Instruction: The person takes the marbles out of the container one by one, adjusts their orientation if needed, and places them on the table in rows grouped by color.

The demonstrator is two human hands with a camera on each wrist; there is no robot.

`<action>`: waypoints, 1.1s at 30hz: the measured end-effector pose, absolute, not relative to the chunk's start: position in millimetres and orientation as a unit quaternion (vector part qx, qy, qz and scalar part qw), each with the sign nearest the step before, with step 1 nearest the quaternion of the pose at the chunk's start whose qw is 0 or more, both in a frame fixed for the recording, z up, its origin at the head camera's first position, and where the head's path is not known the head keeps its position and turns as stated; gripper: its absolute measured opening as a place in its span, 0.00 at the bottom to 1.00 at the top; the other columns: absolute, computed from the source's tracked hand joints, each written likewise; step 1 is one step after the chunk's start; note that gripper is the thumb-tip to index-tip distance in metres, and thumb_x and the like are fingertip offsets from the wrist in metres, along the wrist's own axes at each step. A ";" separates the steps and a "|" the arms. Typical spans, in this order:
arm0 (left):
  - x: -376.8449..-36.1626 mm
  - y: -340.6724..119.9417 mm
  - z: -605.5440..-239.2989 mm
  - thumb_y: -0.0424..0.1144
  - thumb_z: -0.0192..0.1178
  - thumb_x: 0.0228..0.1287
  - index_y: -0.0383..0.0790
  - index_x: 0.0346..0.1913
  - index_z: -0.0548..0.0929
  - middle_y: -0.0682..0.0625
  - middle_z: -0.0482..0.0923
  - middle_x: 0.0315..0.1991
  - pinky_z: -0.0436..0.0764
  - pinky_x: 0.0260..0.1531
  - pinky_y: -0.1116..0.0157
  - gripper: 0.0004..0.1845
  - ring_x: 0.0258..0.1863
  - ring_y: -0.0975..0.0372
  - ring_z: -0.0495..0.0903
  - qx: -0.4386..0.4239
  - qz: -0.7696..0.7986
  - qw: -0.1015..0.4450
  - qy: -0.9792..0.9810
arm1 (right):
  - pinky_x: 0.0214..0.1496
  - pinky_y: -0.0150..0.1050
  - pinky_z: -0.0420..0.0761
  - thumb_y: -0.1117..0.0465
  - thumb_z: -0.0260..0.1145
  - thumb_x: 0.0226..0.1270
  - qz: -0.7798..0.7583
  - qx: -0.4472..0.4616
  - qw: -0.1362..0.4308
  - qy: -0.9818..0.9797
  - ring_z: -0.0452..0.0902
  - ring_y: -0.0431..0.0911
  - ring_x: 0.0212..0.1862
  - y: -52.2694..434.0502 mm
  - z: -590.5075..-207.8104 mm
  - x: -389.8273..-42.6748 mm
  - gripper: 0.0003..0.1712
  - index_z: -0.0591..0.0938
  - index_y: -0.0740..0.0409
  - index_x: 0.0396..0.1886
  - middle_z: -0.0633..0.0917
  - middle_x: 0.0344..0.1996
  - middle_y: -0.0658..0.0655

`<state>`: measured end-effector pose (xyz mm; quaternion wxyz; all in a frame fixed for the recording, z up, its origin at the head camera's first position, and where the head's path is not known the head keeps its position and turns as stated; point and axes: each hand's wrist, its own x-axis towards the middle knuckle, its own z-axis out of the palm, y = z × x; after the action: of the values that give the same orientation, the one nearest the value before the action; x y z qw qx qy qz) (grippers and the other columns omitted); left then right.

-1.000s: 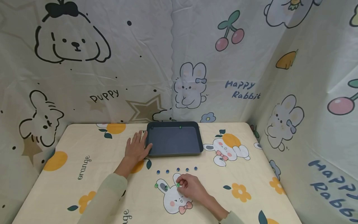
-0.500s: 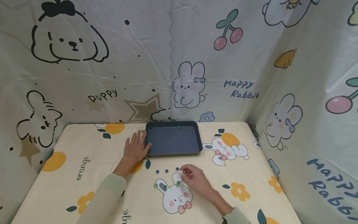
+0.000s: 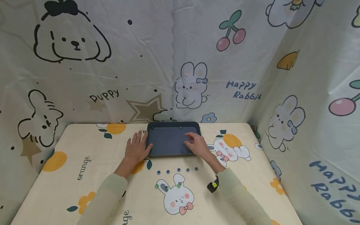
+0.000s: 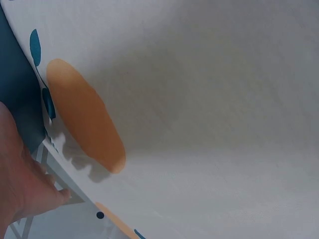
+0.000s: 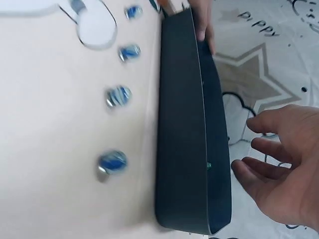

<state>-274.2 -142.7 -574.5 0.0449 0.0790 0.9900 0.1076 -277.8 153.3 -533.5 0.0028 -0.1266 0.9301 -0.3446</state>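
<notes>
Five blue marbles [image 3: 178, 170] sit in a row on the table [image 3: 84, 147], just at 6 o'clock of the dark tray [image 3: 168, 140]. Three green marbles [image 3: 166, 187] lie lower down on the bunny picture. One green marble [image 3: 181, 127] is in the tray at its 12 o'clock wall, so I think most are left to move. The right hand [image 3: 195, 144] hovers over the tray, fingers loose and spread, holding nothing. The left hand [image 3: 137, 147] lies flat, touching the tray's 9 o'clock edge.
</notes>
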 end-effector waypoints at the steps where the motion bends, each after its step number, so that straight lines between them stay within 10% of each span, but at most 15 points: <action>1: -274.4 -142.8 -574.8 0.59 0.43 0.76 0.38 0.80 0.49 0.34 0.44 0.78 0.46 0.71 0.41 0.40 0.77 0.42 0.44 0.078 0.106 0.045 0.990 | 0.55 0.46 0.81 0.63 0.68 0.68 -0.333 -0.125 0.011 0.934 0.80 0.54 0.56 151.8 -534.0 -287.2 0.22 0.80 0.61 0.61 0.81 0.58 0.62; 13: -276.0 -138.2 -570.9 0.60 0.42 0.76 0.40 0.80 0.48 0.35 0.42 0.79 0.42 0.72 0.41 0.41 0.77 0.43 0.41 0.080 0.094 0.048 0.991 | 0.72 0.58 0.60 0.58 0.67 0.71 -0.181 -0.140 0.122 0.966 0.57 0.65 0.73 140.0 -555.1 -352.4 0.36 0.65 0.57 0.75 0.59 0.74 0.68; 33: -273.9 -141.2 -571.0 0.61 0.42 0.75 0.41 0.81 0.48 0.36 0.40 0.79 0.35 0.71 0.40 0.41 0.78 0.44 0.40 0.067 0.087 0.053 0.993 | 0.65 0.53 0.71 0.61 0.62 0.74 -0.132 -0.105 0.090 0.981 0.70 0.61 0.63 127.5 -560.2 -368.8 0.26 0.72 0.60 0.69 0.74 0.64 0.65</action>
<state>-273.9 -141.2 -571.0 0.0528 0.0668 0.9926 0.0869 -368.8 127.5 -560.2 0.0903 -0.1050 0.9815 -0.1322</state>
